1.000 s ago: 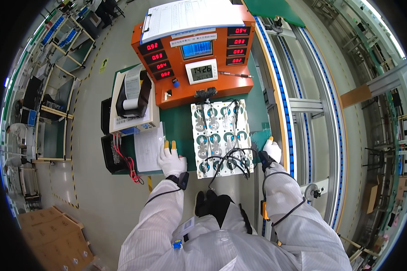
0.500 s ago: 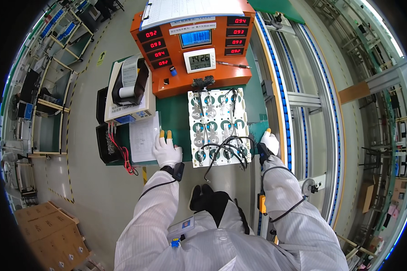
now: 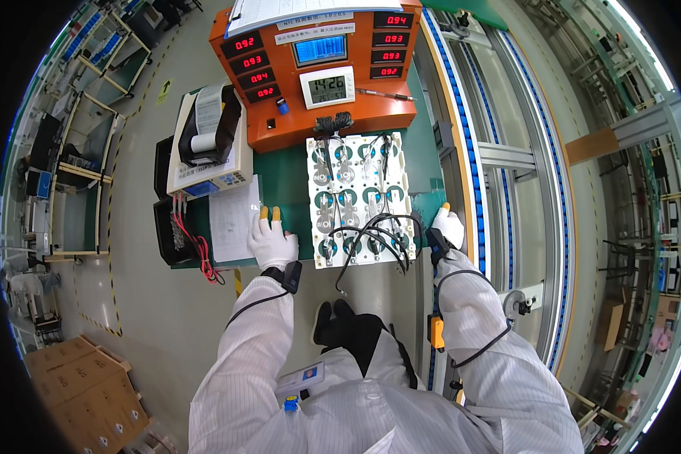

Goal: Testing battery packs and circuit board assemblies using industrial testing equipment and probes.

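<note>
A white battery module [image 3: 359, 200] lies on the green mat between my hands. Round cells show through its holes, and black cables [image 3: 374, 233] trail over its near end, one hanging past the table edge. My left hand [image 3: 272, 240], in a white glove with yellowish fingertips, rests at the near table edge left of the module. Two of its fingers stretch forward beside a paper sheet [image 3: 233, 219], and it holds nothing. At the table's right edge my right hand [image 3: 448, 227], gloved alike, lies with a finger extended. Its other fingers are partly hidden, and nothing shows in it.
Behind the module stands an orange tester [image 3: 333, 121] with red readouts and a small clock [image 3: 327, 88]. A white meter [image 3: 204, 170] with red leads [image 3: 203, 250] sits at left by black bins [image 3: 172, 234]. A roller conveyor [image 3: 473, 159] runs along the right.
My view has shifted a little, so the table and everything on it sit slightly higher and further left. Both hands keep nearly the same places beside the module.
</note>
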The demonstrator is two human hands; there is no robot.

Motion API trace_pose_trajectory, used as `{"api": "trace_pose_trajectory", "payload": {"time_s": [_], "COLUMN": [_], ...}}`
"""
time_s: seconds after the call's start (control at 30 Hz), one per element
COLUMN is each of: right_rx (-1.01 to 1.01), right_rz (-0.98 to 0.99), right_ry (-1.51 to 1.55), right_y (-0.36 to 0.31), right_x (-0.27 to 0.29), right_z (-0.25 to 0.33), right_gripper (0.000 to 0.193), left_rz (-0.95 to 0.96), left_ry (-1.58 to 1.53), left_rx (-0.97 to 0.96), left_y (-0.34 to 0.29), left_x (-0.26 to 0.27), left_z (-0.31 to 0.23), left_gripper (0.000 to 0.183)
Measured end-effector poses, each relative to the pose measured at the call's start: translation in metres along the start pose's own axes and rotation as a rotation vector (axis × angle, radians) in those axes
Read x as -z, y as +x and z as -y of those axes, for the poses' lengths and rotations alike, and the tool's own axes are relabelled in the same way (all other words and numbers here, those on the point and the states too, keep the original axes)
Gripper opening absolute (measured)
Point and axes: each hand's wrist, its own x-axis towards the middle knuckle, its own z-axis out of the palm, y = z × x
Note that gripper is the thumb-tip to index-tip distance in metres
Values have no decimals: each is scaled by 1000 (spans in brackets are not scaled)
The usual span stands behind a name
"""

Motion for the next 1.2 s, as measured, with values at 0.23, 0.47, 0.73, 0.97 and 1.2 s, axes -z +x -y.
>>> {"api": "trace_pose_trajectory", "payload": {"time_s": [0.23, 0.47, 0.73, 0.97, 1.2], "right_rx": [19, 31, 28, 56, 71], "right_rz": [-2, 9, 13, -1, 12], "right_ry": [-3, 6, 2, 4, 5], "right_y": [0, 5, 2, 7, 6], "right_x": [0, -4, -2, -5, -3], "right_z": [1, -1, -1, -4, 0], "right_gripper": [52, 51, 55, 57, 53], "left_rz": [-8, 3, 26, 60, 33], "left_ry": [2, 22, 34, 58, 88], "left_rx": [4, -4, -9, 35, 18], "left_y": [0, 2, 0, 0, -1], "left_x": [-2, -4, -3, -2, -9], "left_z": [2, 2, 2, -5, 1], "left_gripper": [58, 58, 58, 60, 60]}}
